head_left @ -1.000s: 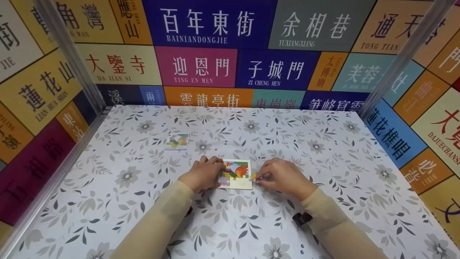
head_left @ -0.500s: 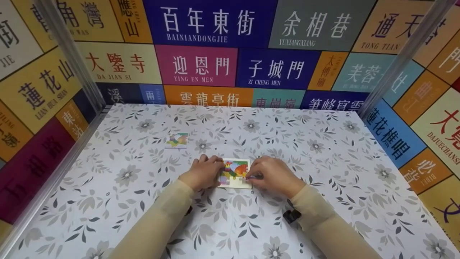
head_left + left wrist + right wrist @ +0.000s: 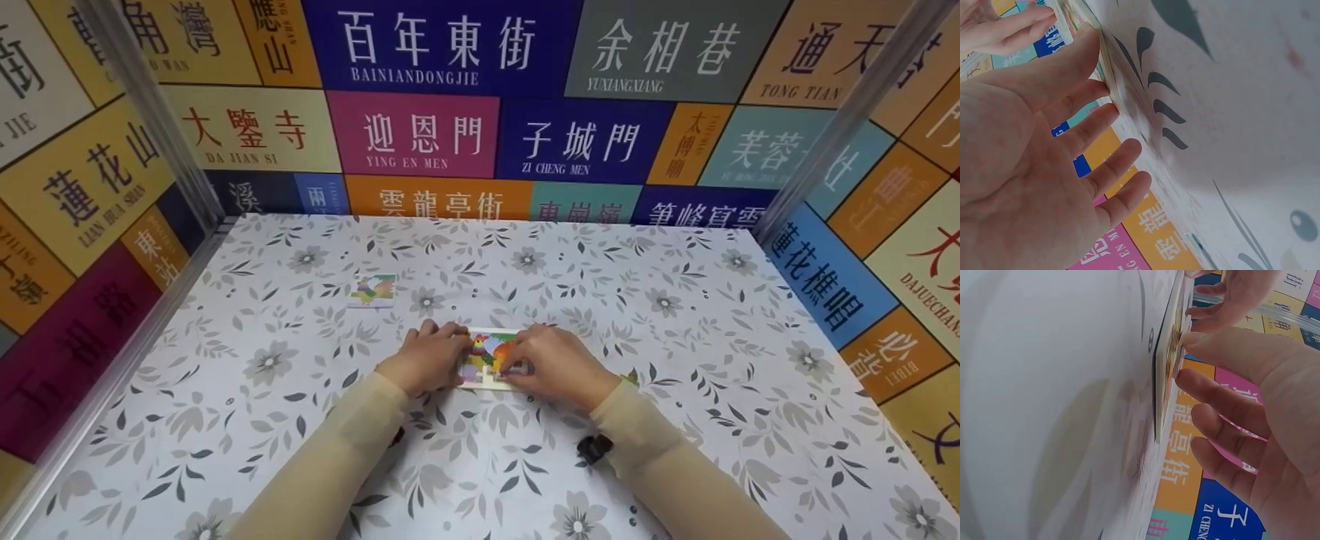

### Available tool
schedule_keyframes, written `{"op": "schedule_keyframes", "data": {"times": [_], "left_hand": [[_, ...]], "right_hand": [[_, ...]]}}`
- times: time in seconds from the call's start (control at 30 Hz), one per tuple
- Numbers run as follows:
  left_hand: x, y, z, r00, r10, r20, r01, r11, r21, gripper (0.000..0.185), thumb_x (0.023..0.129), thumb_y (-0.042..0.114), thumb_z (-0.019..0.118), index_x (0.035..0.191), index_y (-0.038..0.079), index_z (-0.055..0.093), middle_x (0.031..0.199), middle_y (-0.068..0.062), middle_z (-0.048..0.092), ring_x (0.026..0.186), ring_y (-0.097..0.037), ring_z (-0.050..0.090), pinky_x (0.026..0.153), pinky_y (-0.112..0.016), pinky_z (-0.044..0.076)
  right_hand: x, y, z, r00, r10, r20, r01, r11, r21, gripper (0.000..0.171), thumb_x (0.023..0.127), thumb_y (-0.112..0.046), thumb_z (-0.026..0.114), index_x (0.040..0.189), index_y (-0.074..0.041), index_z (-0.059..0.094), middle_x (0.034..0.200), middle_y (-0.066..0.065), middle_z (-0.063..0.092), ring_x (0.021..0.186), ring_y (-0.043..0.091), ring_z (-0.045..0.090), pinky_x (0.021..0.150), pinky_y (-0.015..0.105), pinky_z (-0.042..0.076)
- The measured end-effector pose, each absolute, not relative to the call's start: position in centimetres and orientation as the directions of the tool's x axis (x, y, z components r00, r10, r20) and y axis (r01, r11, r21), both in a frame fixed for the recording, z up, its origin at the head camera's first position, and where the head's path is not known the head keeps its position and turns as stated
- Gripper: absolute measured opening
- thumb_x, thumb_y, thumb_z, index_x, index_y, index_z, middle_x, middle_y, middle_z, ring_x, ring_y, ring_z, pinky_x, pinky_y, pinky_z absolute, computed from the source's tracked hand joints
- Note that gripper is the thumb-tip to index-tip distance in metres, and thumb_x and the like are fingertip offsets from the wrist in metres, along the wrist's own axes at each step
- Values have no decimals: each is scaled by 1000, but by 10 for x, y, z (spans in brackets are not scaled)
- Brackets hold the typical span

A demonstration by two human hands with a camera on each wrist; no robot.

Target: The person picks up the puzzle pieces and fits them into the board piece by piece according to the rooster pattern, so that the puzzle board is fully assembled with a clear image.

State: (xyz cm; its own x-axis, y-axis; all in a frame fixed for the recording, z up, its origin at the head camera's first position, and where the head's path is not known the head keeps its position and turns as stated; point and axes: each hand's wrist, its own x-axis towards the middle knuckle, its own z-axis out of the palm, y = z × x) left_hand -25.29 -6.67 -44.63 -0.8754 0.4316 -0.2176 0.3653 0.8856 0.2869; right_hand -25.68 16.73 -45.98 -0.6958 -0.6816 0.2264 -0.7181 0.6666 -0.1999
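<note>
Occlusions, puzzle board area

Right hand [image 3: 551,365] covers the right part of the puzzle board [image 3: 486,358]; the piece under its fingers can't be made out. Left hand [image 3: 427,360] hides the board's left edge. Small card [image 3: 372,289] print too small to read. Both wrist views blurred; bench [image 3: 675,420] cut off at the bottom.

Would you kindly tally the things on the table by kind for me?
Puzzle boards: 1
Loose picture cards: 1
Hands: 2, left hand and right hand, both on the board
Total: 4
</note>
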Motion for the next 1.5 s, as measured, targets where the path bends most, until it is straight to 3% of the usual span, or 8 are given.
{"op": "schedule_keyframes", "data": {"times": [0.53,0.97,1.23,1.5], "left_hand": [[-254,-67,-447,-876,431,-217,365,886,285,55,92,29,79,143,19,60,157,-2,47,134,-34,43,109,-54,37],[-254,-67,-446,-872,424,-245,353,891,284,53,94,29,77,143,19,60,159,-2,46,137,-34,42,112,-55,35],[-255,-67,-445,-871,421,-255,351,894,278,54,94,30,76,144,20,59,160,-3,45,138,-33,41,113,-54,35],[-254,-67,-444,-870,427,-246,357,890,282,52,94,28,77,142,20,60,159,-3,46,137,-35,42,113,-56,35]], "right_hand": [[-255,156,-462,-639,-735,227,-768,628,-127,7,85,-27,83,92,-26,84,98,-7,75,88,17,66,76,36,55],[-255,151,-462,-631,-747,210,-775,620,-126,7,87,-26,82,93,-25,85,101,-3,75,92,20,68,81,37,56],[-254,153,-458,-649,-739,182,-761,623,-180,10,86,-25,82,96,-24,84,104,-2,74,96,20,68,85,38,56],[-250,163,-455,-710,-681,179,-698,648,-304,9,87,-21,80,96,-21,83,110,-4,75,105,18,67,93,39,54]]}}
